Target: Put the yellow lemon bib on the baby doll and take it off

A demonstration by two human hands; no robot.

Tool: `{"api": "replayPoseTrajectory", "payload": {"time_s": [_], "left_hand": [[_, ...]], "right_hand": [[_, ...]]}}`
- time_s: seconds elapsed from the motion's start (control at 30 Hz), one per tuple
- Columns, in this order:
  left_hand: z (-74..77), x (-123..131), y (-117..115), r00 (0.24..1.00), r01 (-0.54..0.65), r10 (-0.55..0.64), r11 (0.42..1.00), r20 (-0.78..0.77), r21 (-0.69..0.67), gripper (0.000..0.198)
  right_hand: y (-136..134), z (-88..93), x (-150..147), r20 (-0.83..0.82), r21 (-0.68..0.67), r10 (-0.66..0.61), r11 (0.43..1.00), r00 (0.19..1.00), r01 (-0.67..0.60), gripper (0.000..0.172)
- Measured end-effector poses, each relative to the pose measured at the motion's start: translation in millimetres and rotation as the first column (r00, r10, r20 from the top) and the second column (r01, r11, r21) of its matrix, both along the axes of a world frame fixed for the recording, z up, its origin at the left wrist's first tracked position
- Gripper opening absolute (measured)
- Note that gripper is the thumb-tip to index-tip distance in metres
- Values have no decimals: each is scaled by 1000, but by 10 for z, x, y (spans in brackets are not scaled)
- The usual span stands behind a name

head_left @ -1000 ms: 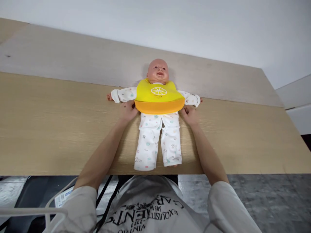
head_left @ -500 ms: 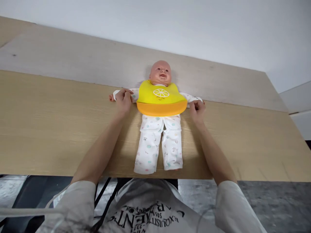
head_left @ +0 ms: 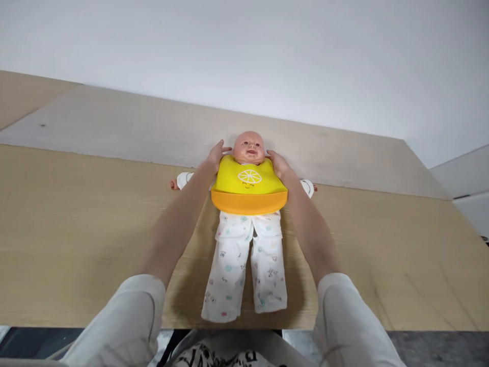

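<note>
Pale wood tabletop (head_left: 76, 219) fills the lower half of the frame, with a lighter wooden back panel (head_left: 114, 127) and a plain white wall (head_left: 244, 46) above it. At centre lies a bald plastic baby doll (head_left: 249, 148), flat on its back, head toward the panel and feet near the table's front edge.

My left hand (head_left: 217, 154) rests at the left side of its head, fingers stretched out and fairly open on the top corner of the yellow silicone bib (head_left: 248, 186); nothing is clasped in it that I can see. My right hand (head_left: 277, 163) sits at the other side of the neck, fingertips tucked out of sight, so I cannot tell whether it grips anything.

I judge that an uneven pull at the neck could drag the bib askew or lift the light doll's head off the table.

The bib has a white lemon-slice print and a stiff orange catch-pocket. Below it are white printed pyjama trousers (head_left: 244, 265), and white sleeves poke out on both sides.
</note>
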State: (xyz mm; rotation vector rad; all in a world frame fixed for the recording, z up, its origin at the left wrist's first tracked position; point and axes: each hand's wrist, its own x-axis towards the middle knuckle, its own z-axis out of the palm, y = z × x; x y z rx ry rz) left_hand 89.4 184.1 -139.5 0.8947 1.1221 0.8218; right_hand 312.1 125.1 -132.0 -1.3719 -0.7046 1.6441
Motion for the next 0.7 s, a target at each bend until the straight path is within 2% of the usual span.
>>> {"api": "replayPoseTrajectory", "payload": {"time_s": [0.07,0.17,0.23,0.33,0.5,0.6,0.7], "left_hand": [[28,-12,-16,997,54,-54,999,62,9,75],[99,-10,-133,978,62,-56,998,199,-25,81],[140,-1,-260,958,55,-44,998,285,-32,79],[171,15,-483,931,51,-47,999,363,-2,69],[155,14,-885,924,125,-117,992,364,0,50],[106,-41,-1164,917,190,-189,981,353,32,63],[48,-121,-1468,913,221,-221,974,344,41,77]], "right_hand": [[-25,43,-33,-87,-27,-7,1000,996,4,41],[-95,93,-65,-207,-2,-28,1000,978,28,40],[-176,104,-83,-275,14,-29,999,961,34,37],[-353,93,-106,-283,19,-93,994,955,103,30],[-774,52,-159,-287,-29,-170,985,943,169,21],[-1098,20,-201,-302,-26,-181,983,936,182,17],[-1429,-21,-239,-242,41,-170,982,955,185,17]]}}
